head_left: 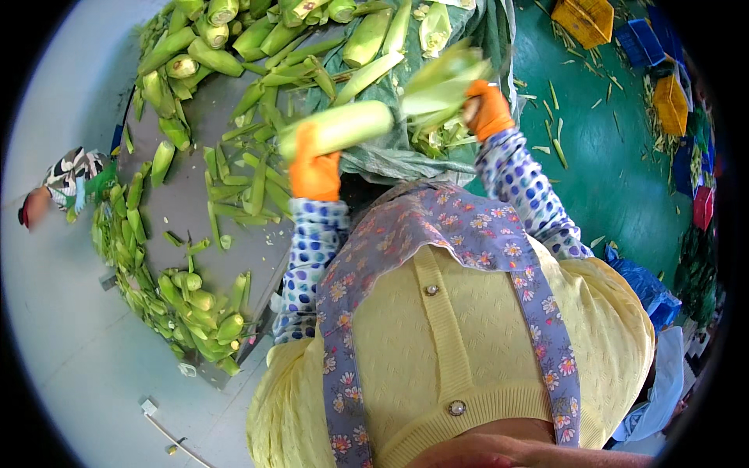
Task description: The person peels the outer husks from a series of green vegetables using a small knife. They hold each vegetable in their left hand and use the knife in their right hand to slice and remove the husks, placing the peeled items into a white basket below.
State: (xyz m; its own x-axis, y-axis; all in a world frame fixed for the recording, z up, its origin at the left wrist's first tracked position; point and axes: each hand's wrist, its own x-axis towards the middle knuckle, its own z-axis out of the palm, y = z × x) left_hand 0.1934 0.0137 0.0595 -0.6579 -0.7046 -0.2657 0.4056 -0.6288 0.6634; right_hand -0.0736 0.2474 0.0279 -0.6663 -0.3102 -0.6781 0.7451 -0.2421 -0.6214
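Note:
My left hand, in an orange glove, is wrapped round a pale green ear of corn, held lying sideways and blurred by motion. To its right, my right hand, also gloved in orange, is closed on a bunch of loose green corn husks, smeared by motion. The husks come close to the ear's right end; I cannot tell whether they still join. Under both hands hangs a green woven sack with more peeled husks on it.
A grey table on the left carries unpeeled corn ears piled at the back and scattered husk strips. Yellow crates and a blue crate stand on the green floor at the right. Another person is at the far left.

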